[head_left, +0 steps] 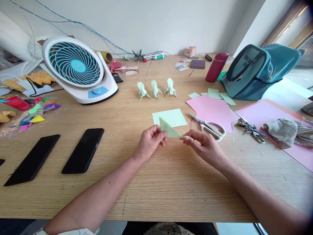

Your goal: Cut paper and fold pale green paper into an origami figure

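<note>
A small light green sheet of paper [168, 129], folded into a triangle, is held above the wooden table between both hands. My left hand [153, 138] pinches its lower left part between thumb and fingers. At the pointed right corner, my right hand [200, 143] grips the tip with thumb and forefinger. Just behind lies a flat pale green sheet [174, 116] on the tabletop. Farther back stand three folded green paper figures [156, 88] in a row. Scissors [210, 127] with white handles rest beyond my right hand.
Pink paper [212, 109] and keys [253, 129] lie on the right, near a grey cloth [283, 132]. A red bottle [217, 67] and a teal bag [256, 71] stand behind. Leftward are a fan [78, 65], a black phone [83, 150] and a dark slab [33, 160].
</note>
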The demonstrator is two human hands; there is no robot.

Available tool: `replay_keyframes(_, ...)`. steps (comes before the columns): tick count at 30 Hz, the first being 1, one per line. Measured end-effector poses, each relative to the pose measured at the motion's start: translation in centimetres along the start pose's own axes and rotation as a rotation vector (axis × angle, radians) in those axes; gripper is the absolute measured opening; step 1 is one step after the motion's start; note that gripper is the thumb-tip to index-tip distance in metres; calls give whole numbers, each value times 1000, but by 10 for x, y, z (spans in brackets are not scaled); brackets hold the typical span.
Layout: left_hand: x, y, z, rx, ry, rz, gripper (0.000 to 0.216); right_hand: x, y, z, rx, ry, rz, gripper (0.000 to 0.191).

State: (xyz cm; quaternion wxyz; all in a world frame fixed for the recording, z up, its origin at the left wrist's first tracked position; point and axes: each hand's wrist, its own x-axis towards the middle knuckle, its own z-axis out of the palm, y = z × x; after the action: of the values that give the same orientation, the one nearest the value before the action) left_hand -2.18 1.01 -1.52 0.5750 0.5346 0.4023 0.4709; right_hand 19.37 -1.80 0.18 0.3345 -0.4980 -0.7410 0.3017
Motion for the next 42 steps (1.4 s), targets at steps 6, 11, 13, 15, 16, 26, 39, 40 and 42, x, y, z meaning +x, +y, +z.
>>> replay_keyframes(6,4,0,-4,-72,103,-24,27,-4,5,13,-308,-180,-343,35)
replay_keyframes(11,3,1,-4,-52,76,-46,24,-1,11,9,-525,-79,-259,25)
replay_keyframes(13,2,1,-4,-31,53,-45,24,0,12,3,-518,-3,-171,27)
replay_keyframes(15,2,1,-3,-4,25,-35,25,0,9,0,-403,46,-117,28)
replay_keyframes(16,1,1,-3,13,8,-26,25,0,7,-1,-319,57,-93,27)
replay_keyframes(26,-2,-3,4,70,-141,-19,30,-4,1,18,183,-188,170,35)
replay_keyframes(39,-7,4,2,320,-270,15,24,-2,6,17,396,-72,183,29)
replay_keyframes(40,-8,4,2,339,-289,20,26,-1,7,16,427,-58,189,28)
replay_keyframes(42,-8,5,3,360,-290,46,30,-1,9,16,466,-56,195,28)
